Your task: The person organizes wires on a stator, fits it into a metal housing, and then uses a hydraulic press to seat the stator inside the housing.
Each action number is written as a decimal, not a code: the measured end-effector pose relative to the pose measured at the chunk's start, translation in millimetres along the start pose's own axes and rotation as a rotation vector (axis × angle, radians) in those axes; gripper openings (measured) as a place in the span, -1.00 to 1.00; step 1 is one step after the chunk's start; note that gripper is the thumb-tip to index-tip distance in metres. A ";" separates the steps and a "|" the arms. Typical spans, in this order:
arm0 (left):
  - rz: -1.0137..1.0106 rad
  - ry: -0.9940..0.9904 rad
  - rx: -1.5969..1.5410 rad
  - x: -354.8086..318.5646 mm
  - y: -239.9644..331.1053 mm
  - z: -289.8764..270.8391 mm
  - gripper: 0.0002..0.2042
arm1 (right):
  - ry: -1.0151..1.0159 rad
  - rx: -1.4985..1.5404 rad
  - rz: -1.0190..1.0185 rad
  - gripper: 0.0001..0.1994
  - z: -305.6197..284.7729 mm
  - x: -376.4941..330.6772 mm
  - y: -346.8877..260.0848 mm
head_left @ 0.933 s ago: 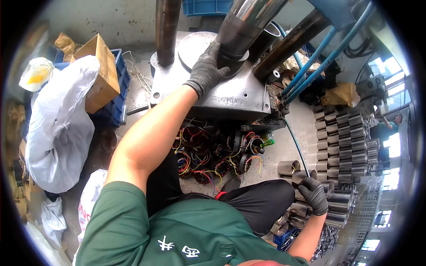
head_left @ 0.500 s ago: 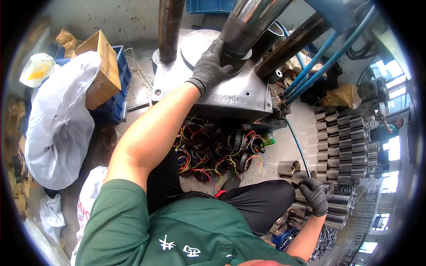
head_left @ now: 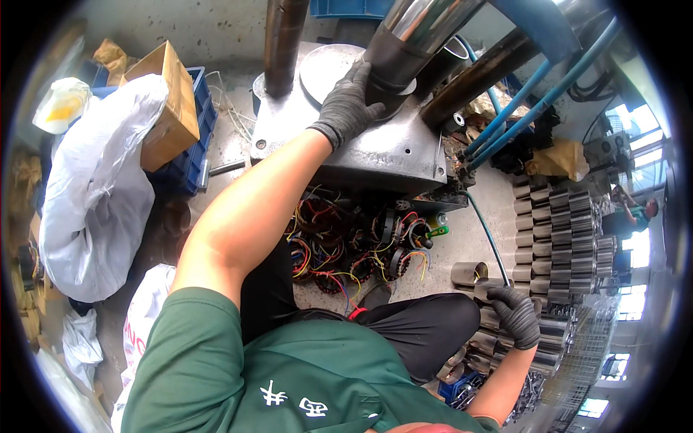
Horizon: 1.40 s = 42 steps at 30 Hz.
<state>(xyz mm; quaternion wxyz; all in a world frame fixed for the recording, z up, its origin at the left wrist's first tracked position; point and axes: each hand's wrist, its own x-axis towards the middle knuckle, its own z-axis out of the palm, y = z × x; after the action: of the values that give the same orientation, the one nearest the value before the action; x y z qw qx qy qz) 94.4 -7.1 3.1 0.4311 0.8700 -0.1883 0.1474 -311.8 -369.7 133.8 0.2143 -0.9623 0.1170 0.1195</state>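
My left hand point(head_left: 345, 108), in a dark grey glove, reaches forward to the press. Its fingers are stretched along the left side of a dark metal cylinder point(head_left: 395, 61), and its thumb stands apart in front. The cylinder is under a shiny steel ram point(head_left: 437, 25), on the press's metal bed point(head_left: 361, 151). Low on the right, my gloved right hand point(head_left: 516, 317) is closed with its fingers curled. A thin dark green hose point(head_left: 489, 238) runs down to its fingertips; what lies inside the fingers is hidden.
Wound motor stators with coloured wires point(head_left: 339, 245) lie below the press, near a green-handled tool point(head_left: 437, 232). Rows of metal sleeves point(head_left: 552, 238) stand right. A cardboard box point(head_left: 173, 108), blue crate point(head_left: 204, 108) and white sack point(head_left: 101, 195) are left. Another person point(head_left: 639, 214) is far right.
The view has shifted slightly. My left hand stays against the cylinder. My right hand remains at the hose's end, its fingers a little differently curled.
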 end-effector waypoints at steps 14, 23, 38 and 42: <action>0.012 0.038 -0.028 -1.8 0.5 -0.3 -0.08 | 0.100 0.278 0.106 -0.74 -19.2 9.8 -8.4; 0.028 0.030 -0.021 -2.5 -1.2 1.3 -0.09 | 0.132 0.313 0.089 -0.71 -24.1 12.9 -4.7; 0.016 0.038 0.005 -3.6 0.1 -2.3 -0.09 | 0.012 0.264 0.131 -0.71 -28.6 14.7 -9.1; 0.023 0.036 -0.007 -3.8 -1.1 -2.7 -0.09 | -0.113 0.283 0.189 -0.71 -27.6 12.9 -0.5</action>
<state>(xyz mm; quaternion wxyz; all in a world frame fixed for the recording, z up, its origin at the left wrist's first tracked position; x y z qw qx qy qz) 91.3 -3.5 2.4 0.4356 0.8636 -0.1911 0.1671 -294.5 -383.6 154.7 0.3418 -0.8990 0.2103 0.1753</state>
